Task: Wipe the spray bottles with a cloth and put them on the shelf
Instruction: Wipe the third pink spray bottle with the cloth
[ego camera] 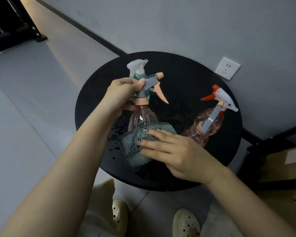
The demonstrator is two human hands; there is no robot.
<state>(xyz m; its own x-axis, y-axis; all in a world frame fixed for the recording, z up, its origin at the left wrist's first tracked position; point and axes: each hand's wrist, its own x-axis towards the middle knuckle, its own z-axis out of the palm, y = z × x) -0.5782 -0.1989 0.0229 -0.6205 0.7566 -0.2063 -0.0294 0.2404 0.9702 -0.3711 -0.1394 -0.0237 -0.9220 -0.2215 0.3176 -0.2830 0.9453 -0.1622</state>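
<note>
My left hand (122, 94) grips the grey and peach spray head of a clear pink bottle (142, 117), held upright over the round black table (186, 79). My right hand (171, 151) presses a teal and checked cloth (135, 142) around the bottle's lower body, fingers fairly straight. Behind the held bottle stands a teal bottle with a white trigger (138, 69), mostly hidden. At the right of the table are a pink bottle with a grey head (207, 124) and, behind it, one with a white and red trigger (220, 98).
Water droplets speckle the table's left part (116, 127). A wall socket (227, 68) is on the wall behind. A black shelf frame (270, 142) with a cardboard box (284, 163) stands at the right. A dark rack (10, 26) is far left. My feet in pale clogs (184, 223) are below.
</note>
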